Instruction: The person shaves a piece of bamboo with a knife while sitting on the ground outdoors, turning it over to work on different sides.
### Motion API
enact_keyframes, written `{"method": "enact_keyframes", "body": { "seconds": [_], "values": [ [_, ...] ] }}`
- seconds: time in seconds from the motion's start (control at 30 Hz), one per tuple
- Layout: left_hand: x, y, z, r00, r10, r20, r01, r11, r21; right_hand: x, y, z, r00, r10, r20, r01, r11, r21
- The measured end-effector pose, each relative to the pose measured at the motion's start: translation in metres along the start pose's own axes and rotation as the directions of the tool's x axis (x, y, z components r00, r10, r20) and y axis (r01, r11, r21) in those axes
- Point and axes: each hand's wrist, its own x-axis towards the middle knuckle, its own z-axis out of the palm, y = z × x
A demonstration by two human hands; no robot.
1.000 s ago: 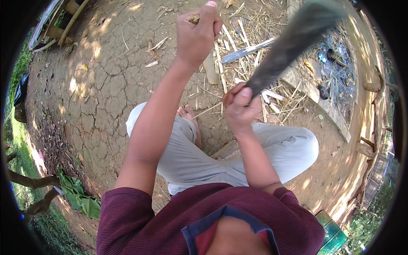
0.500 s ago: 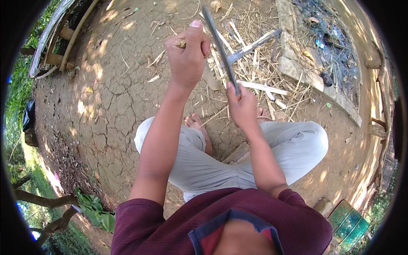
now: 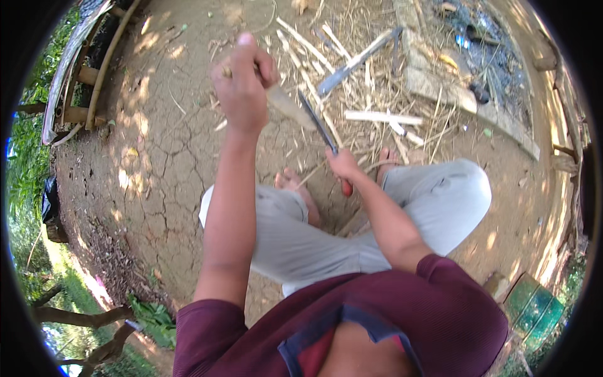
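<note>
My left hand [image 3: 244,88] is raised out in front, closed in a fist with the thumb up. A tan stick end [image 3: 227,72] shows in this fist; the rest of the stick cannot be made out. Lower and to the right, my right hand [image 3: 343,164] grips a long knife by its red handle [image 3: 347,188]. The dark blade [image 3: 319,123] points away and to the left, apart from my left hand. Under the blade lies a flat tan piece [image 3: 290,108], blurred, on the ground.
Pale split sticks [image 3: 383,117] and shavings litter the cracked earth ahead of my feet. A long blue-grey bar [image 3: 355,68] lies among them. Further right, a concrete edging [image 3: 440,91] borders a patch of dark ash [image 3: 493,69]. A bamboo structure [image 3: 81,75] stands at the far left.
The knife has come down and toward my body, and its red handle now shows below my right hand. My left fist has shifted left and slightly lower. The view has tilted a little.
</note>
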Motion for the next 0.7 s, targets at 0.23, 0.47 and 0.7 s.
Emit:
{"method": "enact_keyframes", "body": {
  "seconds": [0.23, 0.47, 0.7],
  "values": [
    [0.013, -0.003, 0.011, 0.995, 0.08, -0.062, -0.08, 0.997, 0.007, -0.058, -0.107, -0.035, 0.721, -0.64, -0.265, 0.578, 0.767, -0.279],
    [0.015, -0.008, 0.002, 0.981, 0.179, -0.079, -0.171, 0.981, 0.09, -0.052, -0.079, -0.009, 0.662, -0.626, -0.411, 0.669, 0.741, -0.051],
    [0.023, -0.003, 0.007, 0.993, 0.098, -0.064, -0.096, 0.995, 0.037, 0.066, 0.043, 0.005, 0.992, -0.082, -0.093, 0.056, 0.964, -0.259]
  ]
}}
